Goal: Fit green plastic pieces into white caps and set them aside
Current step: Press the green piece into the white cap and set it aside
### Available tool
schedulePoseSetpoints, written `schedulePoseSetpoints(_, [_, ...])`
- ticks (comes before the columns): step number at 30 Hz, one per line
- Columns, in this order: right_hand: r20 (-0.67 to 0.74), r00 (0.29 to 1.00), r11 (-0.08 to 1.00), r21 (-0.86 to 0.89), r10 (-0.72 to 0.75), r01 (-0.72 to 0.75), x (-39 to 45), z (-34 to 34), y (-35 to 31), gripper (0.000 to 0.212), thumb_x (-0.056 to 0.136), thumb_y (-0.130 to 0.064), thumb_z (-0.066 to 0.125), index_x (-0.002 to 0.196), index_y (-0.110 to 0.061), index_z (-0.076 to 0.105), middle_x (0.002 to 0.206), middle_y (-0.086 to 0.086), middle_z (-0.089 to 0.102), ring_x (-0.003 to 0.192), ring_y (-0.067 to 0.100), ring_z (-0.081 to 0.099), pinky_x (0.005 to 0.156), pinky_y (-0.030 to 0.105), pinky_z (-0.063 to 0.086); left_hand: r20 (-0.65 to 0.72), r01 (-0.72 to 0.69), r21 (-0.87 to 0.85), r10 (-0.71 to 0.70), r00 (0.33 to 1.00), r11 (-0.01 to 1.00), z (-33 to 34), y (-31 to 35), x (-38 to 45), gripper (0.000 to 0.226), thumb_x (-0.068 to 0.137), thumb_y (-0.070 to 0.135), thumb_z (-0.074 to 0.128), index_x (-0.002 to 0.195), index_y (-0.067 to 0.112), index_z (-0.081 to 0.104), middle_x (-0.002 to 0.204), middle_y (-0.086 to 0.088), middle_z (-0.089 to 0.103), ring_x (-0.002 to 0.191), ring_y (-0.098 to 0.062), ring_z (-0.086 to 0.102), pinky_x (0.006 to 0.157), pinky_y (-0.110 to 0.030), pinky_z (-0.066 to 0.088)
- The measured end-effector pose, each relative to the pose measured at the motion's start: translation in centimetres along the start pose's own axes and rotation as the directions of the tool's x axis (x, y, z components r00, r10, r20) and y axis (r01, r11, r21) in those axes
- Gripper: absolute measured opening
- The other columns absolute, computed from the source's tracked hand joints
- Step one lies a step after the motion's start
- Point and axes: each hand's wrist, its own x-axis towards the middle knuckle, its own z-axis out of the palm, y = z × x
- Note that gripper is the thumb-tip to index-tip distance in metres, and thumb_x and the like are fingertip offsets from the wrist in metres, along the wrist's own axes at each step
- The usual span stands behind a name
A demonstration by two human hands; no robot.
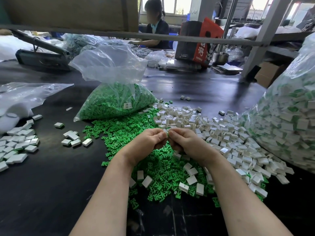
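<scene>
The left hand (148, 142) and right hand (185, 143) meet fingertip to fingertip, pinching a white cap (165, 132) with a green piece (167, 134) between them, above the heaps. Both parts look light, stiff and small, probably slick; best held by the edges. Loose green pieces (158, 166) lie beneath, white caps (213, 130) at two o'clock. Finished caps (15, 147) sit at nine on the table (51, 176). A green-filled bag (115, 101) at twelve, a full bag (286, 126) at three crowd the reach.
</scene>
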Motion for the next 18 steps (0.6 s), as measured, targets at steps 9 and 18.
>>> schedulePoseSetpoints(9, [0.080, 0.997, 0.991, -0.131, -0.020, 0.030, -0.06, -0.69, 0.28, 0.031, 0.104, -0.014, 0.044, 0.091, 0.013, 0.051, 0.062, -0.006, 0.041, 0.052, 0.001, 0.038, 0.051, 0.014, 0.036, 0.063, 0.038, 0.128, -0.046, 0.997, 0.991, -0.49, 0.11, -0.36, 0.025, 0.093, 0.031, 0.053, 0.084, 0.009, 0.062, 0.072, 0.003, 0.051, 0.076, -0.015, 0.045, 0.078, -0.026, 0.040])
schedulePoseSetpoints(18, [0.052, 0.998, 0.957, -0.284, -0.045, 0.058, 0.26, -0.53, 0.56, 0.028, 0.103, -0.018, 0.049, 0.079, -0.006, 0.058, 0.065, -0.005, 0.046, 0.059, 0.008, 0.041, 0.058, 0.024, 0.037, 0.047, 0.066, 0.265, -0.081, 0.996, 0.962, -0.21, 0.11, -0.20, 0.029, 0.103, 0.023, 0.047, 0.075, 0.018, 0.055, 0.062, 0.009, 0.045, 0.059, -0.009, 0.038, 0.057, -0.021, 0.034])
